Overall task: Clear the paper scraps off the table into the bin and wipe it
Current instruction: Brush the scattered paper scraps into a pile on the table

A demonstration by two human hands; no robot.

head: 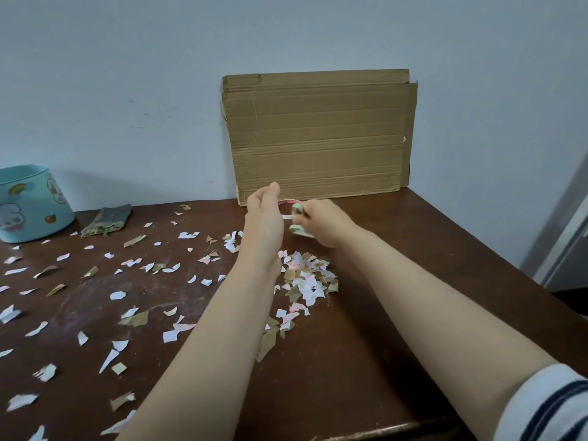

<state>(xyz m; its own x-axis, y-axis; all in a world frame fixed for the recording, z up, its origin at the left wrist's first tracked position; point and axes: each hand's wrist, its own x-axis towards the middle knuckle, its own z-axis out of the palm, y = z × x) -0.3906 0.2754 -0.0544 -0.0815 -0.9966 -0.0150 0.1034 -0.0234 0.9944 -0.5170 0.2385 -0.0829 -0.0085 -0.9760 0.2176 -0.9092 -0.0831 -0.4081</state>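
Note:
Torn white, pink and brown paper scraps are strewn over the dark wooden table [366, 361], with a denser pile of scraps [307, 281] between my forearms. The pale blue bin [31, 202] with cartoon stickers stands at the far left of the table, and a grey-green cloth [106, 219] lies beside it. Both hands are stretched out near the table's back edge. My left hand [265, 214] and my right hand [319, 222] hold a curved pink and white strip [286, 203] between them. My right fingers also pinch green and white bits; it is blurred what these are.
A flat sheet of brown cardboard [318, 135] leans upright on the wall at the back of the table, just beyond my hands. The table's right edge drops off towards a grey door frame [566, 237]. The front edge runs below my right forearm.

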